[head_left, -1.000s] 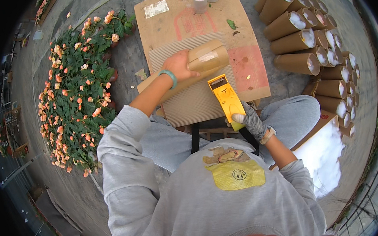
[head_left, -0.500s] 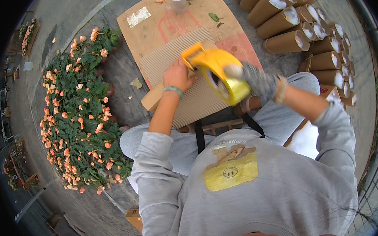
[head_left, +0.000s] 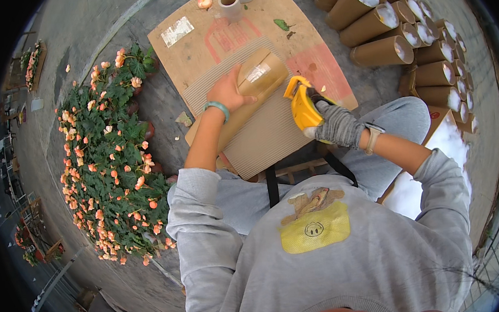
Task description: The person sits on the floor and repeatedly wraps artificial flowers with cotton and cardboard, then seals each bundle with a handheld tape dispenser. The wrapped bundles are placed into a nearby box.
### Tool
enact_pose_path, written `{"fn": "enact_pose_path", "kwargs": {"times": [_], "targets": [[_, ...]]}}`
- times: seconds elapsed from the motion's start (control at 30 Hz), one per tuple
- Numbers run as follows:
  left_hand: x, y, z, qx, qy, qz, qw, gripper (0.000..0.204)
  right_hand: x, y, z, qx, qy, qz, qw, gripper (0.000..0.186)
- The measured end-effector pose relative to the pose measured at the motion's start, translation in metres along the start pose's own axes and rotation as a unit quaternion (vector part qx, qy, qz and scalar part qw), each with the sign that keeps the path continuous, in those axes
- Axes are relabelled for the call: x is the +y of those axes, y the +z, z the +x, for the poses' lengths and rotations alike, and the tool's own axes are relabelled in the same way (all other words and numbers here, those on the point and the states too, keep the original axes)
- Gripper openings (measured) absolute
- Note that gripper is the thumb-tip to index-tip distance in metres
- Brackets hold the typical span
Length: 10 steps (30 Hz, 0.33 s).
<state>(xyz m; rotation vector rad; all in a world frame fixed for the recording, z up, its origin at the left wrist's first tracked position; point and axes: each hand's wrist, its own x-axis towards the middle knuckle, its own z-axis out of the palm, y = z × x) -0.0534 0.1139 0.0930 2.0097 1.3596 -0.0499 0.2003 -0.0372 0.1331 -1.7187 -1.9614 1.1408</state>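
Note:
A brown cardboard tube (head_left: 266,84) lies slantwise on a ribbed corrugated sheet (head_left: 263,140). A shiny strip of clear tape (head_left: 257,72) is stuck across the tube near its far end. My bare left hand (head_left: 228,92) presses on the tube from its left side, thumb across the top and fingers curled round it. To the right, apart from the tube, my right hand (head_left: 338,124) in a grey-and-black glove grips a yellow tape dispenser (head_left: 304,107). The dispenser is held over the sheet's right edge, and its tape roll is mostly hidden.
A large cardboard-topped work surface (head_left: 262,23) lies under the sheet. Two tape rolls (head_left: 229,6) and a loose flower (head_left: 204,3) sit at its far edge. Potted orange flowers (head_left: 109,161) crowd the left. Several tubes with white filling (head_left: 382,51) lie stacked at right.
My right hand has drawn the dispenser off the tube, down and to the right, and turned it. The tape strip on the tube is now exposed. My left hand has shifted slightly up-left.

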Motion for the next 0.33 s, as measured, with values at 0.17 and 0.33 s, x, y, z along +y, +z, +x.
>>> {"fn": "enact_pose_path", "kwargs": {"times": [0.17, 0.33], "targets": [[-0.003, 0.006, -0.002, 0.01, -0.004, -0.029, 1.0, 0.1, 0.039, 0.007, 0.04, 0.058, 0.095, -0.14, 0.984, 0.061], [0.006, 0.012, -0.019, -0.05, 0.055, -0.487, 0.87, 0.092, 0.081, 0.011, 0.005, 0.132, -0.022, -0.187, 0.973, 0.061]]}}
